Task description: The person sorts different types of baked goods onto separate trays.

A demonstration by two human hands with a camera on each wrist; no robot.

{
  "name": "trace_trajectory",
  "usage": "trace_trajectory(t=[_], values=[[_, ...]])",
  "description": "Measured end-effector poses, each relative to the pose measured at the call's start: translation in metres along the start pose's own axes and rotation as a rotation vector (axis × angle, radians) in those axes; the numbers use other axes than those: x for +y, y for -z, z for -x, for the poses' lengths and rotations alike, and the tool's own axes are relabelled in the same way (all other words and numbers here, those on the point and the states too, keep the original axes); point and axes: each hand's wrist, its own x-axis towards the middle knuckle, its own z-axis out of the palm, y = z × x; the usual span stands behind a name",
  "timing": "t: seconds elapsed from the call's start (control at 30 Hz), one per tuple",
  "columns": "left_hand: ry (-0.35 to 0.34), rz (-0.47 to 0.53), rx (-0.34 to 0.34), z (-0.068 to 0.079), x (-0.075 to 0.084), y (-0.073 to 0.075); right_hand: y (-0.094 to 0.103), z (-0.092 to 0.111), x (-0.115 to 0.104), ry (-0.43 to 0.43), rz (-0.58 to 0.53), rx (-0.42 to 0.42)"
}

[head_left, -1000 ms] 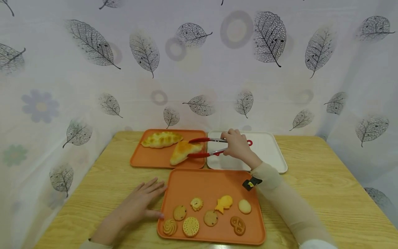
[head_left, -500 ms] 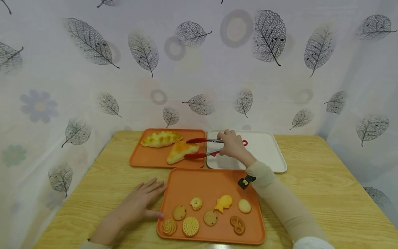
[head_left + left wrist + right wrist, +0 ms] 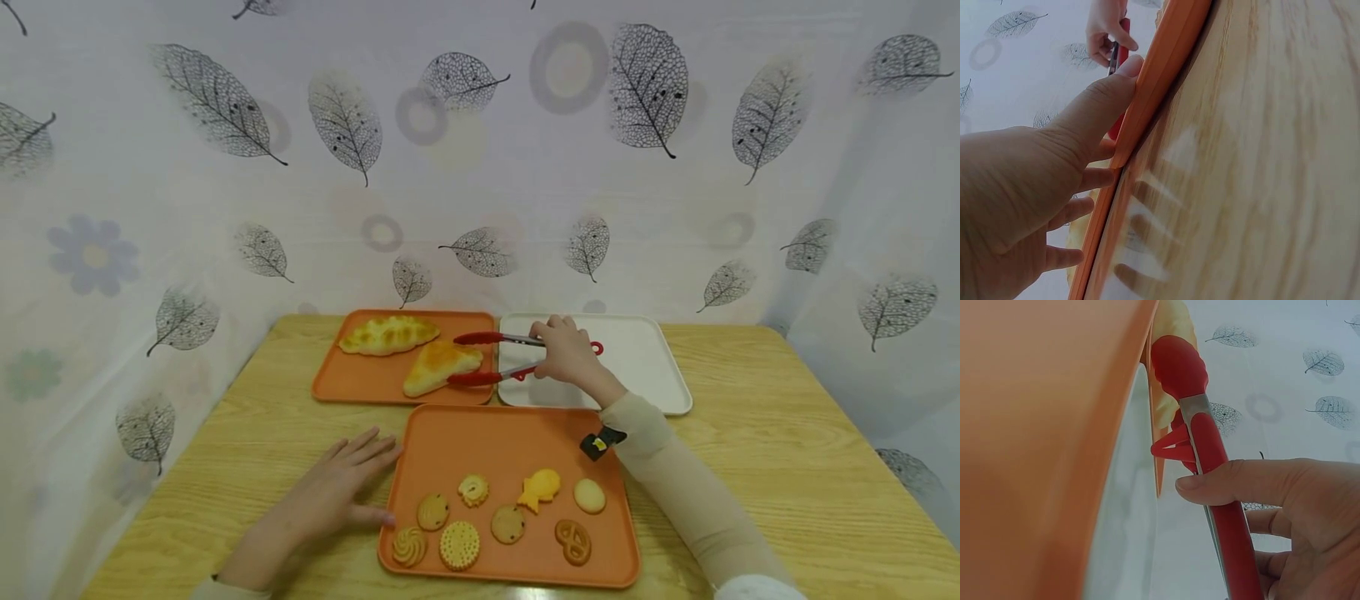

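Note:
My right hand (image 3: 567, 353) grips red-and-steel tongs (image 3: 1219, 494) over the white tray, thumb on one arm in the right wrist view. The tongs' red heads are spread and reach left over the orange tray (image 3: 333, 387) at the back, at the right end of a triangular golden bread (image 3: 438, 367). The near head overlaps the bread's lower edge in the head view. Behind it lies a long braided bread (image 3: 390, 335). My left hand (image 3: 345, 483) lies with straight, spread fingers at the left edge of the front orange tray (image 3: 495, 433), thumb at its rim.
The front tray bears several cookies, among them a pretzel (image 3: 573, 542), a fish-shaped one (image 3: 540, 489) and a swirl one (image 3: 409, 547). A white tray (image 3: 645, 367) stands at the back right, beside the back orange tray. A leaf-printed curtain (image 3: 480, 167) hangs behind the wooden table (image 3: 787, 433).
The right hand and tongs shifted slightly left, then a little back to the right. The triangular bread moved slightly left with them. The left hand stayed still.

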Motion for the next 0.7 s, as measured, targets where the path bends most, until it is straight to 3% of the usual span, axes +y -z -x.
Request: trace_trajectory(t=[0.3,0.7], values=[[0.004,0.006,-0.003,0.001,0.0,-0.001,0.013,0.017,0.006,0.014,-0.018,0.044],[0.012,0.009,-0.009,0.002,0.0,-0.003,0.021,0.065,0.024,0.062,-0.028,0.097]])
